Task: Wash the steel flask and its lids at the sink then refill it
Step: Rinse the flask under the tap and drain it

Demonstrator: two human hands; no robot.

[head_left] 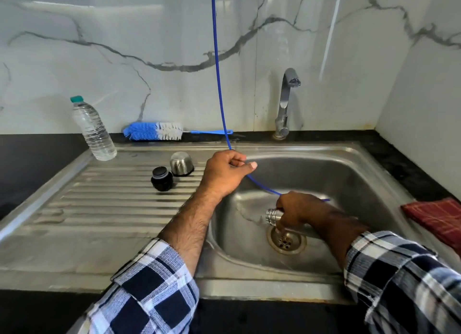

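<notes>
Steel flask (274, 217) lies sideways over the drain, mouth pointing left, gripped by the right hand (303, 209); the left hand (225, 171) pinches a blue tube (219, 89).

Flask (272, 217) in basin (349, 174) above drain, 2 lids (172, 170) left on drainboard, brush (154, 131) behind, prob. cloth (439, 216) right

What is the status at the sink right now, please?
Left hand pinching blue tube; right hand gripping steel flask, tipped over the drain. Both lids off, on drainboard. Nothing in the way.
</notes>
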